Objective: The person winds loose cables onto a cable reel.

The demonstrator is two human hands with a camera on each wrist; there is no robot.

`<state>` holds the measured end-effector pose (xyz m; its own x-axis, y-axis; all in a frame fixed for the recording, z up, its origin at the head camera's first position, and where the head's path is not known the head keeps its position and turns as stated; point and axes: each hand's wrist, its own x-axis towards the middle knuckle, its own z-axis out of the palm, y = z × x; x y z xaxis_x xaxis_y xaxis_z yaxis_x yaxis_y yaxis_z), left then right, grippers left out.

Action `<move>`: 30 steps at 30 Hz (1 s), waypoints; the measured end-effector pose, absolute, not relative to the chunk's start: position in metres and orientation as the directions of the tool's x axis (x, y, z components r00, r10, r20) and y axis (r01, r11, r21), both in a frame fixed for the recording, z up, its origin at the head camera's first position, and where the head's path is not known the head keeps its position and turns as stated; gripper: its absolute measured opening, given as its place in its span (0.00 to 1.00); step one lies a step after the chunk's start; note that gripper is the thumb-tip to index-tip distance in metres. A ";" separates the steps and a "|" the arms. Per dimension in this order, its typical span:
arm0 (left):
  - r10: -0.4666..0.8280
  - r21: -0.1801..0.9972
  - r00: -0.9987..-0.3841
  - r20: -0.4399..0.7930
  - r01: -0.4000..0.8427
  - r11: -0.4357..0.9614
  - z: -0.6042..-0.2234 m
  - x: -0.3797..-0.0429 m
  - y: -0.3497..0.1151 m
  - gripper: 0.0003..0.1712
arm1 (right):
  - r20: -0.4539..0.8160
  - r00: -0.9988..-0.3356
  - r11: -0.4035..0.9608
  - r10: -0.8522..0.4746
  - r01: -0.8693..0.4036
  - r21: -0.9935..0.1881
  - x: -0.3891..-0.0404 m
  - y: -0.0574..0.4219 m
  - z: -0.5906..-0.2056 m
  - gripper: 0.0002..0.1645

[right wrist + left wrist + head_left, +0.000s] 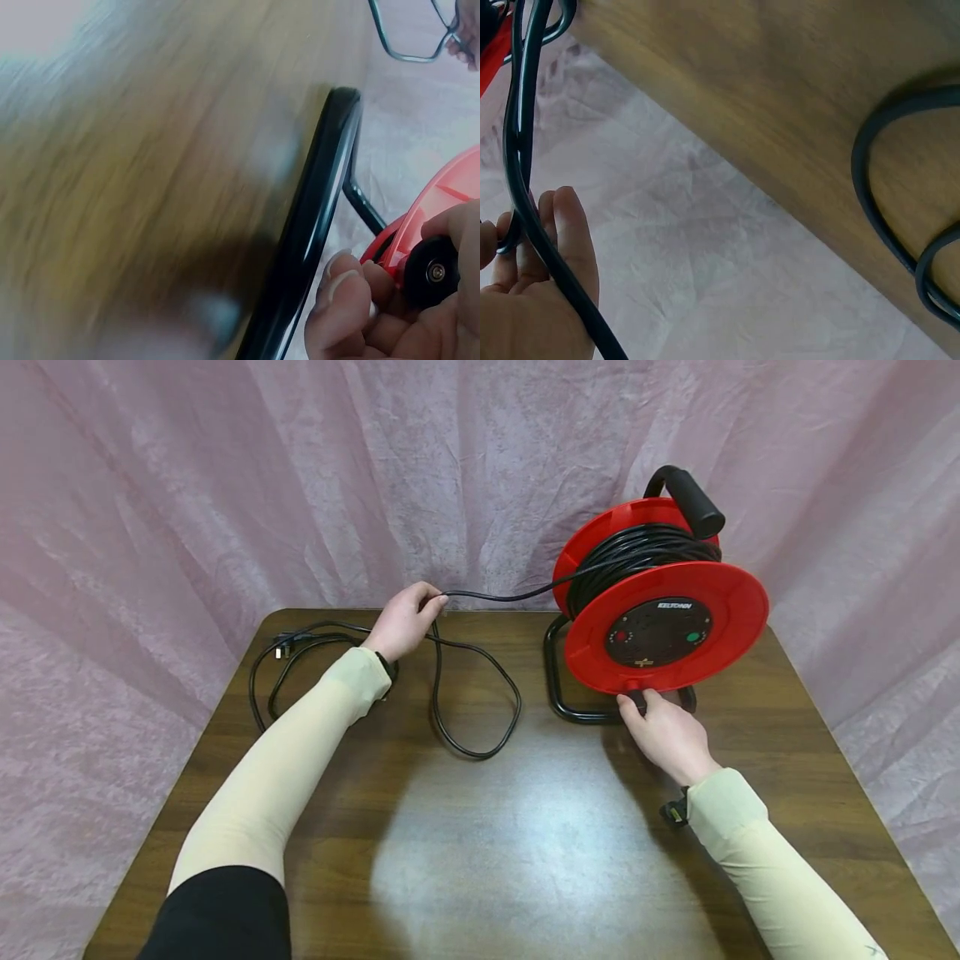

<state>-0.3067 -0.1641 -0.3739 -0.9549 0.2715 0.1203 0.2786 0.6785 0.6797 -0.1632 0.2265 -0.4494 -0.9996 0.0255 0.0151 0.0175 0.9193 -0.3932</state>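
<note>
Wooden tabletop, left fingers closed on black cable, right fingers curled round black knob.

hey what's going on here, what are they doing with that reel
A person has both hands busy with a red cable reel on a wood-grain table. The left hand pinches the black cable that runs across to the drum, while the right hand holds the small black knob on the reel's face. Plenty of cable is wound on the drum, some is still off it in slack loops, and the plug is near the table's far left corner.
</note>
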 end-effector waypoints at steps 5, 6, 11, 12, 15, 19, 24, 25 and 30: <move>0.283 0.693 -0.953 0.111 0.278 0.665 -0.377 -0.306 -0.158 0.17 | 0.026 -0.999 0.909 0.022 0.010 -0.416 -0.164 0.220 -0.450 0.38; 0.282 0.695 -0.953 0.113 0.278 0.663 -0.377 -0.306 -0.158 0.16 | 0.026 -0.999 0.907 0.020 0.008 -0.421 -0.164 0.219 -0.449 0.37; 0.287 0.680 -0.950 0.121 0.290 0.673 -0.378 -0.307 -0.156 0.18 | 0.011 -1.000 0.895 0.015 0.009 -0.446 -0.165 0.215 -0.447 0.37; 0.286 0.675 -0.951 0.120 0.290 0.679 -0.378 -0.307 -0.156 0.18 | 0.007 -1.000 0.892 0.013 0.008 -0.452 -0.166 0.213 -0.446 0.37; 0.280 0.652 -0.954 0.110 0.281 0.704 -0.378 -0.307 -0.154 0.20 | -0.008 -1.000 0.880 0.006 0.009 -0.474 -0.166 0.210 -0.445 0.37; 0.269 0.595 -0.958 0.102 0.275 0.755 -0.374 -0.306 -0.150 0.21 | -0.021 -1.000 0.866 -0.008 0.003 -0.500 -0.168 0.203 -0.444 0.37; 0.269 0.579 -0.956 0.116 0.285 0.764 -0.368 -0.307 -0.146 0.22 | -0.017 -0.999 0.852 -0.027 -0.014 -0.523 -0.170 0.197 -0.444 0.36; 0.266 0.588 -0.957 0.116 0.282 0.758 -0.367 -0.306 -0.146 0.23 | -0.020 -0.999 0.849 -0.030 -0.015 -0.528 -0.170 0.196 -0.444 0.36; 0.250 0.705 -0.965 0.075 0.229 0.672 -0.361 -0.306 -0.147 0.23 | -0.027 -0.999 0.845 -0.030 -0.011 -0.535 -0.169 0.194 -0.442 0.37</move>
